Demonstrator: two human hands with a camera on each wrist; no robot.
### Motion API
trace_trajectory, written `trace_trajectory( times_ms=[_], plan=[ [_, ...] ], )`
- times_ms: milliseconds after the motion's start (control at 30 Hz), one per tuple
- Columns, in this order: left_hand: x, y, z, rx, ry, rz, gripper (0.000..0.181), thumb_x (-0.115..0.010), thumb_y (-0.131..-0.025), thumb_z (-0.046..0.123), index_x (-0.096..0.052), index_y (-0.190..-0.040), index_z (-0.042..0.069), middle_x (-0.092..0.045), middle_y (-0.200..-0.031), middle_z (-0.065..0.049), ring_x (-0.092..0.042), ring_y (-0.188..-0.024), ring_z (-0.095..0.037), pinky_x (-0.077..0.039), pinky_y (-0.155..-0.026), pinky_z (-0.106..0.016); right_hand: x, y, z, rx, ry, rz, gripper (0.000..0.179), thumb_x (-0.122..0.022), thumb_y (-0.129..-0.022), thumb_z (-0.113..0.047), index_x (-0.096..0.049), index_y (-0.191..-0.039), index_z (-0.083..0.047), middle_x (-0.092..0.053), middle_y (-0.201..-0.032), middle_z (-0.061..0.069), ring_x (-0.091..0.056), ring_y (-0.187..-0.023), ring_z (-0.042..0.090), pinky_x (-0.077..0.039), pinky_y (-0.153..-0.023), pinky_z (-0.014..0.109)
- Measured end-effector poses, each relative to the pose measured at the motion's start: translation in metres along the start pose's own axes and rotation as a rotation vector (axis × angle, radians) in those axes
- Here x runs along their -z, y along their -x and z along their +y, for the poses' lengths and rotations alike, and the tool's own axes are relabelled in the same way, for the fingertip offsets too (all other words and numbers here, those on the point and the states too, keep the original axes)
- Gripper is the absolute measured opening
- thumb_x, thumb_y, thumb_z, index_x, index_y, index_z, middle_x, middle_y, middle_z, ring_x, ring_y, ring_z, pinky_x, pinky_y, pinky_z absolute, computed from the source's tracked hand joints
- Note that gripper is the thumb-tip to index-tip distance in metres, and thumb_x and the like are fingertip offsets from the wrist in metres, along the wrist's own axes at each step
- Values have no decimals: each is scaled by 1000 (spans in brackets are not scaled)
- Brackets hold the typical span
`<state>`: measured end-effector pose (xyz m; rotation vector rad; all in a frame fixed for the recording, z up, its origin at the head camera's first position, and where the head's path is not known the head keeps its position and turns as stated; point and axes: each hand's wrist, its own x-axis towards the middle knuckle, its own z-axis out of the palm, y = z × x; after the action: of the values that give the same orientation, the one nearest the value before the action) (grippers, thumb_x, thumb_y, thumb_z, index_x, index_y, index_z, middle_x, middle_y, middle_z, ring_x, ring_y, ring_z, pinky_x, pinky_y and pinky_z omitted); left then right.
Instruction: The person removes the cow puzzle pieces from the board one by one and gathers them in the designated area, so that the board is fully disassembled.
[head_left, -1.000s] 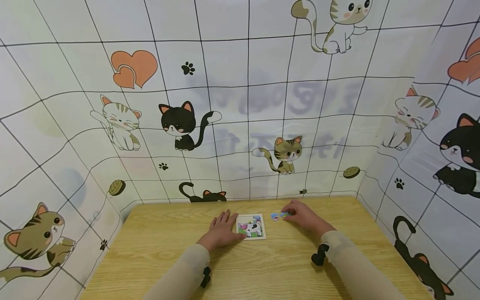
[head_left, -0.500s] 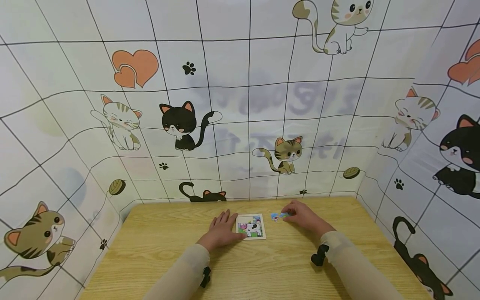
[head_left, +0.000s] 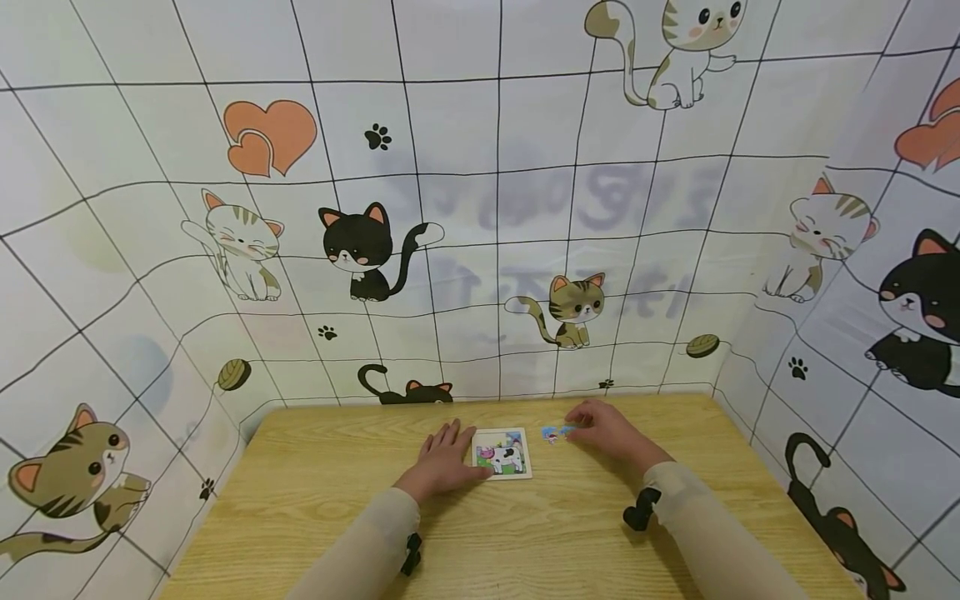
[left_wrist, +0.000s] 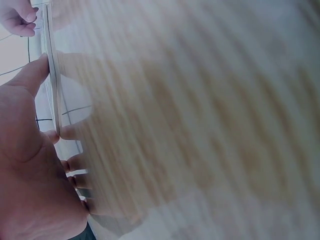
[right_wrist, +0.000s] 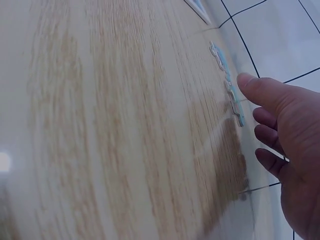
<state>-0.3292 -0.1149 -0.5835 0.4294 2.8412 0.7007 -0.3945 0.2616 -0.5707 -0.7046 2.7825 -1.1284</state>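
— Anything different from a second ago?

— Hardly anything. The right hand (head_left: 611, 435) has crept a touch farther from the body, toward the small blue loose puzzle pieces (head_left: 556, 432) on the pale wooden table (head_left: 315, 500); the left hand (head_left: 444, 460) and the square white-framed cow puzzle board (head_left: 502, 452) lie as they did. I judge the picking of a piece is only being lined up, not done.

— What is each hand doing?

— The left hand lies flat and relaxed on the table, fingers straight, its thumb side touching the board's left edge (the left wrist view shows the thumb (left_wrist: 31, 76) against the thin board edge (left_wrist: 51, 75)). It steadies the board without gripping it. The right hand's fingers are loosely bent and hold nothing; in the right wrist view the thumb tip (right_wrist: 250, 82) sits just beside the blue pieces (right_wrist: 226, 75), close to touching, though I cannot tell if there is contact.

— And where are the pieces relative to the board?

— Just to its right, apart from it, flat on the table, right at the right hand's fingertips.
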Motion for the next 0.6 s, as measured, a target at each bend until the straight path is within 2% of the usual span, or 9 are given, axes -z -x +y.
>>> trace_trajectory(
  times_ms=[267, 600],
  plan=[
    [13, 8, 11, 23, -6, -33, 100, -74, -98, 66, -35, -175, 15, -19, -183, -20, -13, -169, -43, -10, -133, -67, -3, -2, -13, 47, -15, -12, 25, -81, -103, -15, -79, -123, 0, -72, -117, 10, -66, -101, 24, -57, -87, 43],
    [10, 6, 10, 25, -19, -36, 101, -72, -99, 68, -34, -176, 16, -18, -183, -19, -12, -169, -42, -11, -133, -66, -18, -10, -32, 181, 66, -72, 31, -82, -102, -16, -75, -126, 2, -70, -120, 14, -68, -104, 35, -58, -85, 42]
  ],
)
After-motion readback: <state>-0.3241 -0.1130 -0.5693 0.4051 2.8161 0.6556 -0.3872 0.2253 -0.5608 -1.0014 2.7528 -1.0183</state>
